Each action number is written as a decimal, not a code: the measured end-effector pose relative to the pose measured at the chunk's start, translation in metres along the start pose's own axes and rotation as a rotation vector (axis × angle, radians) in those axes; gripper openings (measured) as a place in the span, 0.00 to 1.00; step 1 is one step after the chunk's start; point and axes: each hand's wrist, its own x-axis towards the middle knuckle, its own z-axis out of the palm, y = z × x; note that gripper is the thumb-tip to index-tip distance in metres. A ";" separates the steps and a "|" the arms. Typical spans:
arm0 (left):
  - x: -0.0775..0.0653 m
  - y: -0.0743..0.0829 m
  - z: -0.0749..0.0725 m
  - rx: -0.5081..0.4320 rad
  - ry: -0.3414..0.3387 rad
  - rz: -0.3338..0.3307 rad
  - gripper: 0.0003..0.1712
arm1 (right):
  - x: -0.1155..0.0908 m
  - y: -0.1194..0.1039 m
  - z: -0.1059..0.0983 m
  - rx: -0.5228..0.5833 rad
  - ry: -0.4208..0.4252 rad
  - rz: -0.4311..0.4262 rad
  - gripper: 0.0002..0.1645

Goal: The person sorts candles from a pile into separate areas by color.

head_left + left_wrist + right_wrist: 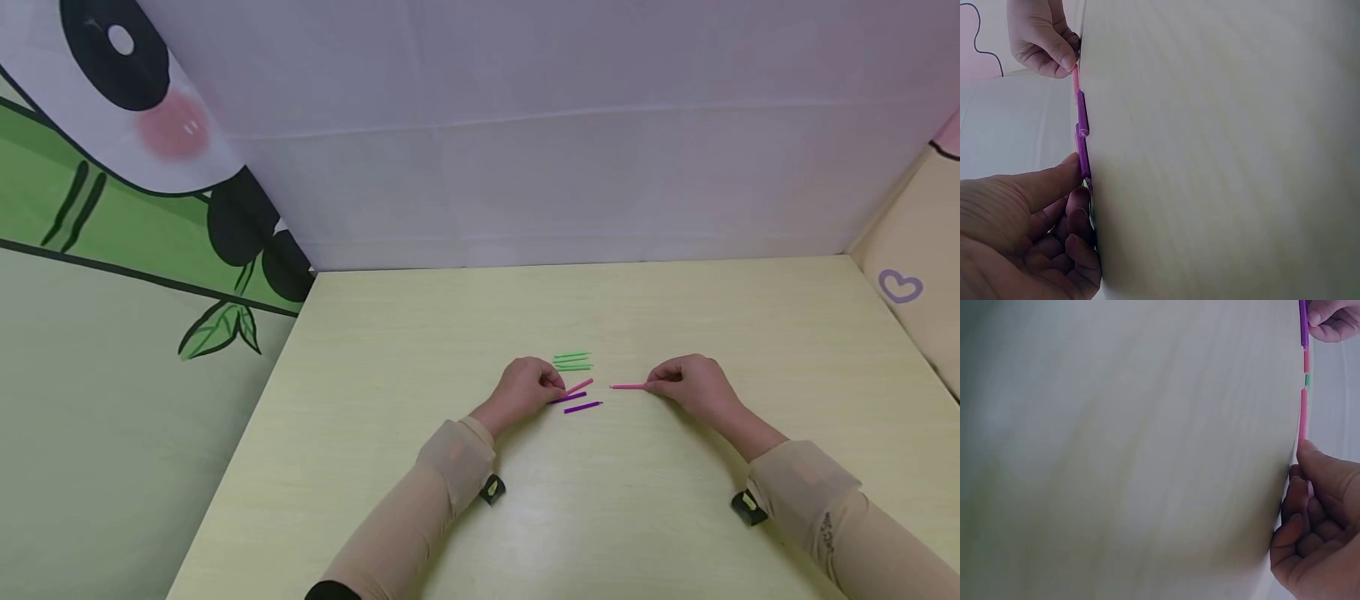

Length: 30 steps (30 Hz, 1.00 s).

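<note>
Beige sleeves (405,525) up front; left hand (527,388) pinches one pink stick (580,387) by the purple sticks (583,407), right hand (694,388) another pink stick (627,387) nearby (placing step, I'd guess). Next probably needs neat aligning.

No lettering can be read, though a heart outline (900,299) is seen on the beige panel (911,225) at right and illegible dark marks (827,532) on the lower-right sleeve (873,529).

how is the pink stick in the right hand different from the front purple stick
The right hand pinches the pink stick; the front purple stick lies on the table, unheld. In the head view the pink stick runs nearly level, while the front purple stick slants. Both are slim and straight.
</note>
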 end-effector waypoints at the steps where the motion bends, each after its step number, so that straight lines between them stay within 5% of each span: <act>1: 0.000 0.000 0.000 0.002 0.000 0.000 0.04 | 0.000 0.000 0.000 0.000 0.001 0.000 0.04; 30: -0.003 0.002 -0.001 0.053 0.026 0.005 0.06 | -0.002 -0.003 -0.001 0.014 0.015 -0.004 0.05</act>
